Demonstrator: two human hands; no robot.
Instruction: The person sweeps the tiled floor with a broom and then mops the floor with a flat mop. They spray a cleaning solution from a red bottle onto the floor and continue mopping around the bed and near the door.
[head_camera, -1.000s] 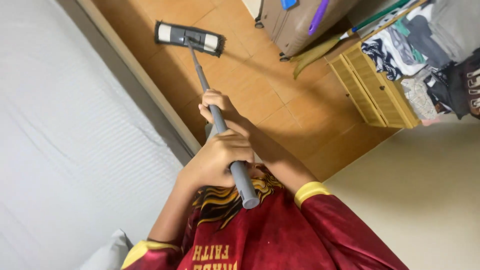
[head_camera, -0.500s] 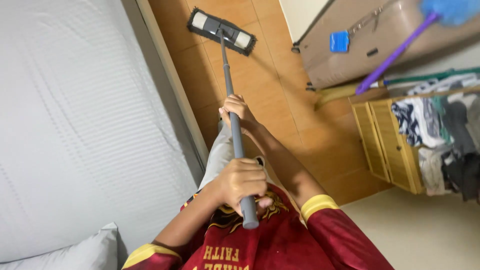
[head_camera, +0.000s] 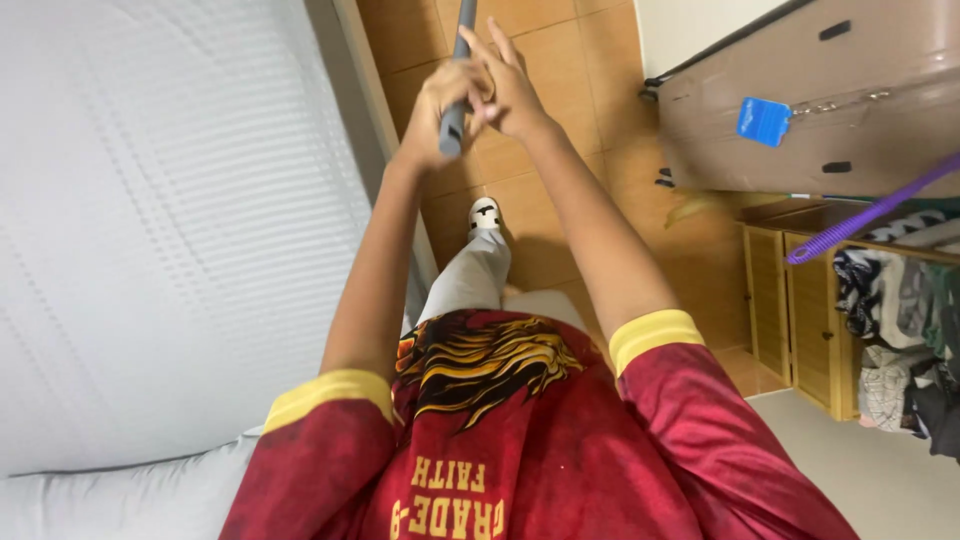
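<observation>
Both my arms stretch forward over the orange tiled floor (head_camera: 540, 210). My left hand (head_camera: 440, 105) is wrapped around the end of a grey mop handle (head_camera: 456, 85), which runs up out of the top of the view. My right hand (head_camera: 505, 85) lies against the same handle just beside the left one, its fingers partly spread over it. The mop head is out of view. I wear a red shirt with yellow cuffs (head_camera: 520, 440), and one leg in grey trousers with a white shoe (head_camera: 484, 213) stands on the tiles below my hands.
A bed with a white sheet (head_camera: 160, 230) and a pillow (head_camera: 110, 495) fills the left side, edged by a wooden frame (head_camera: 375, 110). A brown suitcase (head_camera: 810, 100) with a blue tag lies at the upper right, above a wooden cabinet (head_camera: 790, 300) holding clothes.
My arms have pushed the mop handle further forward and my hands have come close together near its end. The mop head has left the view at the top.
</observation>
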